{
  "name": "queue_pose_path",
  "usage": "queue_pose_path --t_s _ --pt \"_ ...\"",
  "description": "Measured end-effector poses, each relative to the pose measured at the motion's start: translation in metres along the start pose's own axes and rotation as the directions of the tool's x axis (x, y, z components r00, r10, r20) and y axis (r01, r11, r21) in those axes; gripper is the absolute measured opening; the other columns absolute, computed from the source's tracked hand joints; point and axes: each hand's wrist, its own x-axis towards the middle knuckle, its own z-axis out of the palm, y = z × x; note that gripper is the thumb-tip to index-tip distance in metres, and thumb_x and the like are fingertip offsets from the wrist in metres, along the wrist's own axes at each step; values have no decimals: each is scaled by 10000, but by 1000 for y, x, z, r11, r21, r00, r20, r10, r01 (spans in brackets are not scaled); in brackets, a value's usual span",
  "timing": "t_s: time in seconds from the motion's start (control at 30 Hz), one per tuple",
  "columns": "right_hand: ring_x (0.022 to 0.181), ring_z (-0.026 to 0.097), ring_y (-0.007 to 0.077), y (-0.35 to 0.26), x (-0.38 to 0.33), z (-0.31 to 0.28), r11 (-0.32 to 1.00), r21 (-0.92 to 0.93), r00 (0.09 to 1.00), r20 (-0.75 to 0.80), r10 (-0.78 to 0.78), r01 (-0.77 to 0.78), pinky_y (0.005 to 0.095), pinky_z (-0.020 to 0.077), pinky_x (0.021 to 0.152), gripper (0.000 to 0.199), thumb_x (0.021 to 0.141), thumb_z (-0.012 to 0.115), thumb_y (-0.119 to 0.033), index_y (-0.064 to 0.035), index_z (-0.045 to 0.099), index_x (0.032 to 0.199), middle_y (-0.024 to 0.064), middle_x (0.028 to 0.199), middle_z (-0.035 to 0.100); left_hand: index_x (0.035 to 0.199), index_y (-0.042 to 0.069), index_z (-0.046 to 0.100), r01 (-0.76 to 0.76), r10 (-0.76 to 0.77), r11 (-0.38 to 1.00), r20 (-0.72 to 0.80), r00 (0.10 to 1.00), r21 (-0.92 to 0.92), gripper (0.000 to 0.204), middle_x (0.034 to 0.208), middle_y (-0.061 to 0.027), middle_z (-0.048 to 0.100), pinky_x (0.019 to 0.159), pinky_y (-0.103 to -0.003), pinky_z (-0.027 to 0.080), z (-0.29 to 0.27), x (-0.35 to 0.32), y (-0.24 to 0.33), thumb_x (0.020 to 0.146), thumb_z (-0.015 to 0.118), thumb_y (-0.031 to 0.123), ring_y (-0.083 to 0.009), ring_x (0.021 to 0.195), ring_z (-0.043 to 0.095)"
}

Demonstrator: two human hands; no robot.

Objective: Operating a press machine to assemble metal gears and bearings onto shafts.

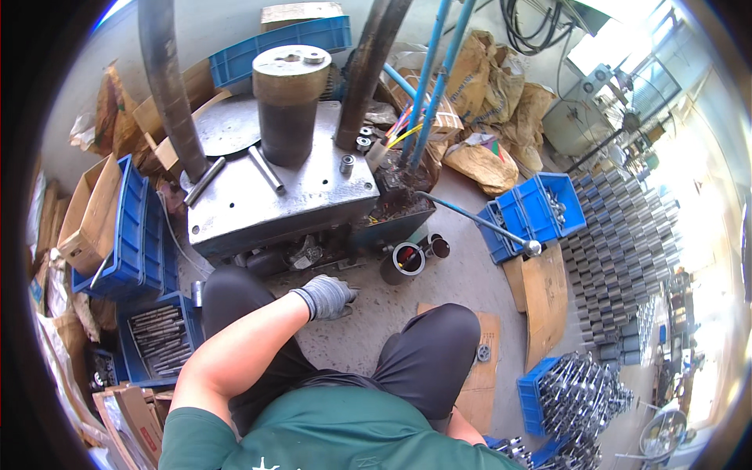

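Table point(282, 213) carries a rod point(205, 182) at its left edge; off its front edge, gloved left hand point(327, 298), grip unclear; right hand unseen.

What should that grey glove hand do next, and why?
Perhaps the gloved left hand should reach up to the metal rod beside the thick upright cylinder: I see nothing in the hand, and the rod lies uncovered on the steel top.
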Motion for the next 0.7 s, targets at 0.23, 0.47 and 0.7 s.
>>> queue_pose_path --t_s 0.23,0.47,0.7 --pt "951 736 414 77 33 -20 987 -156 998 -48 -44 36 506 574 782 327 902 675 -353 -58 758 1014 231 994 759 1211 123 708 -62 64 997 -43 997 37 390 1112 -182 717 912 -502 551 2 14 6 942 664 402 -388 1051 693" --pt "1090 689 435 -118 111 -75 676 -480 826 264 -497 560 479 545 914 436 866 715 -407 -65 732 1135 264 1108 726 1208 104 702 -116 115 993 -97 989 1 386 1107 -191 706 913 -501 546 8 8 4 949 658 388 -389 1051 686" --pt "893 730 248 -404 53 -49 653 -298 696 499 -516 697 379 564 832 379 902 753 -364 -64 755 1135 152 961 764 1303 62 634 -151 19 951 -434 901 -271 427 1193 -219 666 1012 -468 520 -15 16 23 931 714 258 -397 1127 648"
